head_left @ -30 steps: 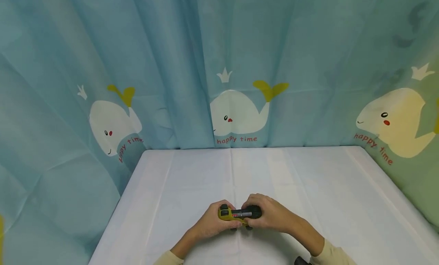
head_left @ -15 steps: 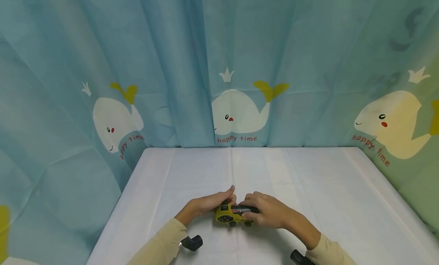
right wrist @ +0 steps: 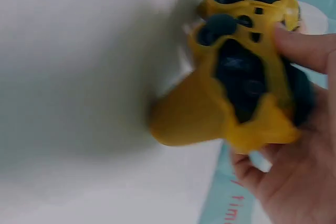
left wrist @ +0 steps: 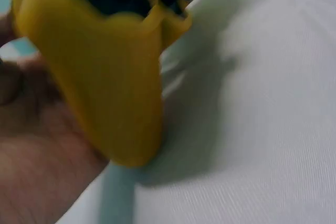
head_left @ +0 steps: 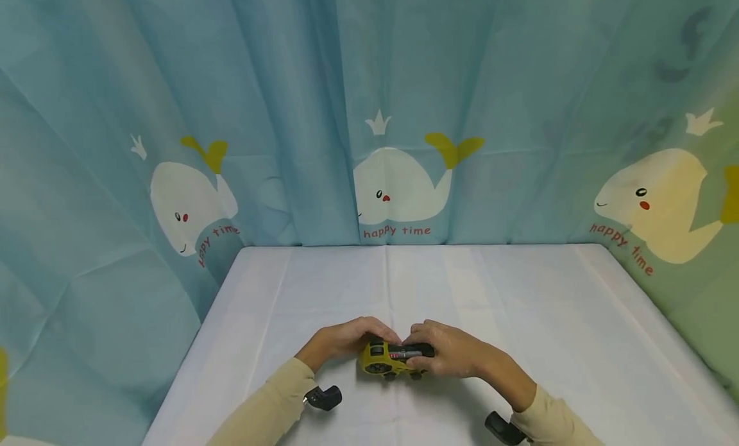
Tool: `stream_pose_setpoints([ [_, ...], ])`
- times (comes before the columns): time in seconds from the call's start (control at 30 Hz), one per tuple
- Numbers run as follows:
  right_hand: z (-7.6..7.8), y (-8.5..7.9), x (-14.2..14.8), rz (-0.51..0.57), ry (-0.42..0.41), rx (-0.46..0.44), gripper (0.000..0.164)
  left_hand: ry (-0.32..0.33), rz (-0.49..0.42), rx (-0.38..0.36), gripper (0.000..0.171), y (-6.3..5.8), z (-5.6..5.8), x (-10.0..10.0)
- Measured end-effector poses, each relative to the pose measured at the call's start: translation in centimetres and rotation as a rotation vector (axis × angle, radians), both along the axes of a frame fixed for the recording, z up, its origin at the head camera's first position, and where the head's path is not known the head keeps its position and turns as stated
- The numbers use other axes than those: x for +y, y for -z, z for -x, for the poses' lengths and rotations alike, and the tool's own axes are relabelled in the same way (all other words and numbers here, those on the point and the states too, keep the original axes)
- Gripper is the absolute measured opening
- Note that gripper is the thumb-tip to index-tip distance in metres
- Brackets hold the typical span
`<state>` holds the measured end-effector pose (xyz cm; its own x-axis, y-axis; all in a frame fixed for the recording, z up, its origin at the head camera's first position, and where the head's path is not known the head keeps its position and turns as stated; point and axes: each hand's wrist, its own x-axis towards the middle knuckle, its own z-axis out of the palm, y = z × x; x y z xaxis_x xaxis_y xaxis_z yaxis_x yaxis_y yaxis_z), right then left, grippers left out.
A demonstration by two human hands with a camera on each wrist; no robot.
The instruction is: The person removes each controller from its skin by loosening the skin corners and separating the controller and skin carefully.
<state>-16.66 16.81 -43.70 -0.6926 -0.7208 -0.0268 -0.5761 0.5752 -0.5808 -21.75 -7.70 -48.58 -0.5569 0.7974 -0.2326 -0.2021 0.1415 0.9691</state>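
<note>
A yellow game controller (head_left: 388, 359) with black buttons and a black middle panel sits between both hands, low over the white table (head_left: 519, 305). My left hand (head_left: 346, 337) curls over its left end; in the left wrist view the yellow grip (left wrist: 110, 93) lies against my palm. My right hand (head_left: 444, 351) grips the right end, with the thumb on the controller (right wrist: 241, 72) in the right wrist view and fingers wrapped behind it.
A blue curtain (head_left: 398, 112) printed with white whales hangs close behind and along both sides of the table. Black wrist-camera mounts (head_left: 323, 398) show by each sleeve near the front edge.
My left hand went from cupping the controller's end, through lifted straight fingers, to curled over its left end. The controller turned so its button face shows. The right hand kept hold.
</note>
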Motion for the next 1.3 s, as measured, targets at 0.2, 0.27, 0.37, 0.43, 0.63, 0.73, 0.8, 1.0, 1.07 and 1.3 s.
stream_pose_setpoints([
  [0.2, -0.2, 1.2, 0.1, 0.014, 0.042, 0.075, 0.025, 0.014, -0.055, -0.009, 0.036, 0.3, 0.0, -0.3],
  [0.27, -0.2, 1.5, 0.2, 0.03, 0.052, 0.074, 0.024, -0.027, -0.075, -0.003, 0.033, 0.3, -0.1, -0.3],
  [0.37, 0.0, 1.9, 0.2, 0.045, 0.064, 0.068, 0.025, -0.101, -0.095, 0.027, 0.033, 0.4, -0.3, -0.1],
  [0.43, 0.2, 1.9, 0.1, 0.047, 0.064, 0.06, 0.025, -0.153, -0.1, 0.052, 0.03, 0.5, -0.5, -0.1],
  [0.63, 0.4, 1.6, -0.2, 0.007, 0.069, 0.068, 0.027, -0.285, -0.15, 0.131, 0.028, 1.0, -1.1, 0.0],
  [0.73, 0.0, 2.0, -0.3, 0.008, 0.067, 0.099, 0.027, -0.328, -0.144, 0.117, 0.024, 1.0, -2.0, -0.5],
  [0.8, -0.3, 2.4, -0.3, 0.015, 0.074, 0.129, 0.027, -0.359, -0.136, 0.1, 0.022, 1.0, -2.6, -0.8],
  [1.0, -0.5, 2.6, 0.0, -0.018, 0.094, 0.197, 0.029, -0.434, -0.208, 0.023, 0.022, 1.4, -3.9, -0.9],
  [1.07, -0.5, 2.6, 0.1, -0.028, 0.088, 0.216, 0.03, -0.458, -0.245, -0.012, 0.021, 1.4, -4.3, -1.0],
  [1.3, -0.2, 2.1, 0.2, -0.036, 0.078, 0.319, 0.027, -0.458, -0.34, -0.05, 0.017, 1.0, -4.5, -1.3],
])
